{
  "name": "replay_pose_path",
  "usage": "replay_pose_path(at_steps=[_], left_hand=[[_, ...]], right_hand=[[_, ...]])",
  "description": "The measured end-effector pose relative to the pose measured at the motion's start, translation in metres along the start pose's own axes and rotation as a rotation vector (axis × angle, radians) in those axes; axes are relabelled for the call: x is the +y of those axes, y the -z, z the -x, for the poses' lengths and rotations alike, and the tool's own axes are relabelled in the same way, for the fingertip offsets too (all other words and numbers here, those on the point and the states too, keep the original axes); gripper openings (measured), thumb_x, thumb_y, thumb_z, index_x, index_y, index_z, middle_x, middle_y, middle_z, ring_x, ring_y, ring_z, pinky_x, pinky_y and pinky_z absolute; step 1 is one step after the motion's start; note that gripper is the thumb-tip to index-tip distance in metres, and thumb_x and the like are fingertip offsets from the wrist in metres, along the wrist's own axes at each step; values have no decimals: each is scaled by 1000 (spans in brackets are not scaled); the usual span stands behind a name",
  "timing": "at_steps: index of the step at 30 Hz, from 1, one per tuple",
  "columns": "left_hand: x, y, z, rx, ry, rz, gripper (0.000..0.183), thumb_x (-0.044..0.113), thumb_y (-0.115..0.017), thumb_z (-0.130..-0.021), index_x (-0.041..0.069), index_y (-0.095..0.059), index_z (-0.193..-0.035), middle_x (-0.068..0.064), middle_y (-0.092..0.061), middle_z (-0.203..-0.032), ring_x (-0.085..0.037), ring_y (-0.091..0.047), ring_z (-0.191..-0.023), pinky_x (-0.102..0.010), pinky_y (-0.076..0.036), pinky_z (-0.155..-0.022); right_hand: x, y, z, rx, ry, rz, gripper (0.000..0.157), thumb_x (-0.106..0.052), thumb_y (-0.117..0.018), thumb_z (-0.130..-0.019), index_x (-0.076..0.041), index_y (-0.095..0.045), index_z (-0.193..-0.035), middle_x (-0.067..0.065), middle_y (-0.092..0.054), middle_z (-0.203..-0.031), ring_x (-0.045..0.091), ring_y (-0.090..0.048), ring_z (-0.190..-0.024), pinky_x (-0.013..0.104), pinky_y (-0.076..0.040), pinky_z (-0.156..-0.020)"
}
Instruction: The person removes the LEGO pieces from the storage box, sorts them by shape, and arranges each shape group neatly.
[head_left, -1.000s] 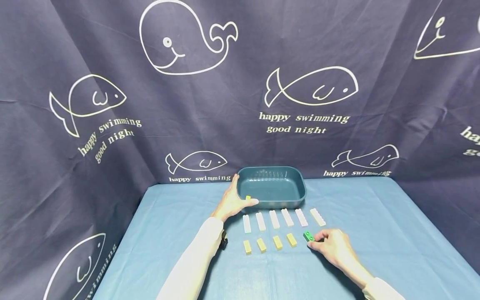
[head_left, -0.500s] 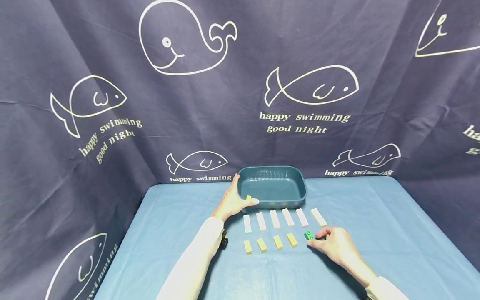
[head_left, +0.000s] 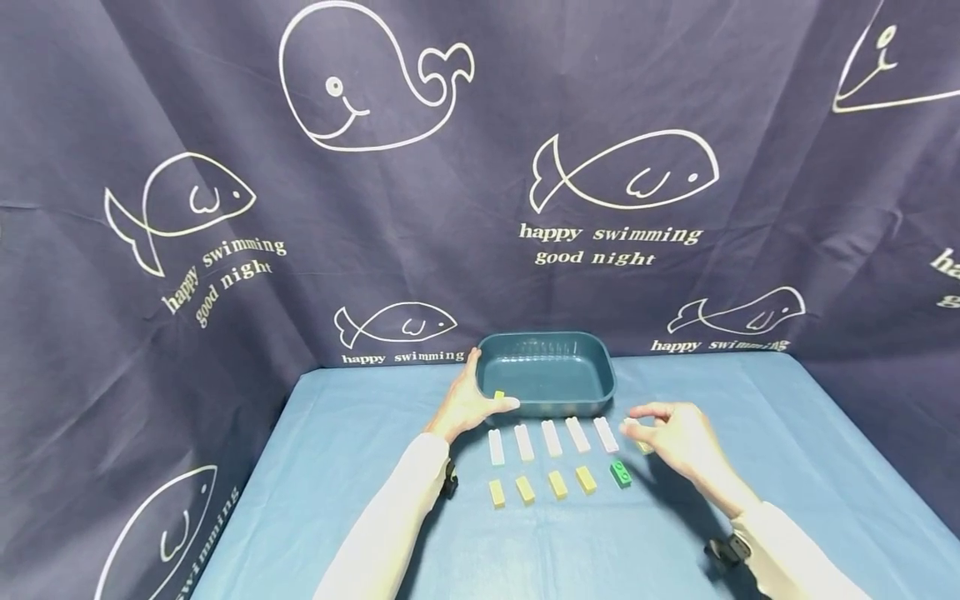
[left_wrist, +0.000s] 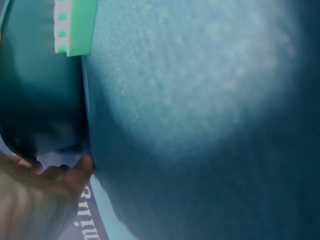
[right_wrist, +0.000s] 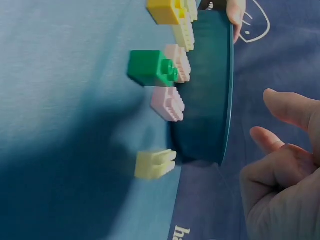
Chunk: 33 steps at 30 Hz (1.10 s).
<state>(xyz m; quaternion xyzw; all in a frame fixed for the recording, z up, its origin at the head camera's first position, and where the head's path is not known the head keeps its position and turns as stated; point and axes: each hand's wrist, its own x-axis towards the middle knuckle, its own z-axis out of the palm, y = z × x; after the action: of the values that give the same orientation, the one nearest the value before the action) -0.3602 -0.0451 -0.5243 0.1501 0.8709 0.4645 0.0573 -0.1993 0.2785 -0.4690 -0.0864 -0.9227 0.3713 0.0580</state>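
My left hand (head_left: 462,406) grips the left end of a dark teal tray (head_left: 564,409), thumb along its near wall. In the left wrist view, fingers (left_wrist: 80,170) rest at the tray's corner. A small yellow piece (head_left: 498,395) shows just above that thumb. My right hand (head_left: 684,437) hovers with fingers apart and nothing between them, overlapping a pale yellow brick (head_left: 647,448) in the head view. The right wrist view shows this pale yellow brick (right_wrist: 152,164) standing apart from the fingers. Below it on the table lies a green two-stud brick (head_left: 621,474).
Several long pale pink and whitish bricks (head_left: 551,438) line up before the tray on the blue cloth (head_left: 360,417). Nearer, several short yellow bricks (head_left: 557,485) form a row ending at the green one. A dark printed curtain (head_left: 480,275) hangs close behind the tray.
My right hand has let go of the green brick, which now lies at the right end of the yellow row. It has moved up to the pale yellow brick. The left hand stays put.
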Motion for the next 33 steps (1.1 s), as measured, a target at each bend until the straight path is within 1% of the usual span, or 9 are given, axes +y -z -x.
replay_pose_path(at_steps=[3, 7, 9, 12, 17, 20, 28, 32, 33], left_hand=[[-1, 0, 0, 3, -5, 3, 131, 47, -98, -78, 11, -18, -176, -13, -20, -184, -38, -29, -168, -56, -31, -136], [-1, 1, -1, 17, -18, -29, 132, 49, -98, -77, 10, -18, -175, -16, -24, -183, -39, -32, -167, -59, -31, -134], [0, 2, -1, 16, -15, -30, 132, 49, -98, -78, 10, -18, -176, -16, -24, -183, -39, -32, -167, -58, -31, -135], [0, 1, -1, 7, -2, -12, 130, 46, -98, -79, 12, -17, -176, -14, -22, -184, -38, -30, -168, -55, -32, -135], [0, -1, 1, 11, 7, -41, 128, 47, -96, -81, 13, -18, -176, -14, -26, -183, -38, -34, -166, -54, -35, -134], [-1, -2, 0, 9, 12, -52, 129, 49, -96, -80, 14, -17, -176, -14, -27, -182, -38, -35, -166, -53, -35, -134], [-4, -2, -2, 5, 8, -37, 130, 49, -97, -80, 15, -17, -176, -14, -25, -183, -38, -33, -167, -55, -35, -134], [-7, -4, -3, 7, 2, -42, 130, 50, -97, -80, 15, -17, -176, -14, -25, -183, -36, -33, -167, -53, -35, -134], [-7, -4, -3, 9, -1, -44, 130, 50, -96, -80, 15, -17, -176, -14, -25, -183, -36, -33, -167, -53, -35, -134]], right_hand=[[-5, -7, -9, -25, 24, -58, 39, -33, -88, -90, -9, -84, -121, -9, -49, -59, 10, -50, -61, 27, -41, -60], [-13, -19, -26, -67, 97, -121, 37, -28, -88, -91, -6, -84, -120, -13, -40, -56, 5, -39, -51, 27, -37, -49], [-19, -25, -35, -76, 137, -108, 35, -28, -87, -91, -7, -84, -118, -13, -37, -58, 5, -36, -51, 27, -35, -49], [-29, -32, -48, -95, 178, -83, 33, -28, -87, -90, -9, -85, -117, -12, -37, -57, 6, -37, -53, 27, -36, -52], [-44, -47, -69, -158, 220, -55, 34, -26, -87, -90, -8, -85, -118, -11, -34, -55, 9, -34, -52, 27, -34, -54], [-50, -54, -80, -187, 216, -49, 34, -26, -87, -91, -8, -85, -119, -10, -36, -53, 11, -33, -50, 27, -34, -52], [-58, -71, -102, -231, 212, -54, 33, -23, -88, -90, -6, -85, -118, -9, -47, -53, 11, -41, -53, 28, -42, -57], [-61, -84, -110, -246, 217, -46, 30, -22, -89, -89, -7, -86, -115, -10, -46, -53, 10, -41, -54, 26, -40, -57], [-62, -87, -112, -250, 222, -43, 29, -22, -89, -88, -7, -86, -113, -10, -50, -55, 10, -42, -55, 25, -41, -58]])
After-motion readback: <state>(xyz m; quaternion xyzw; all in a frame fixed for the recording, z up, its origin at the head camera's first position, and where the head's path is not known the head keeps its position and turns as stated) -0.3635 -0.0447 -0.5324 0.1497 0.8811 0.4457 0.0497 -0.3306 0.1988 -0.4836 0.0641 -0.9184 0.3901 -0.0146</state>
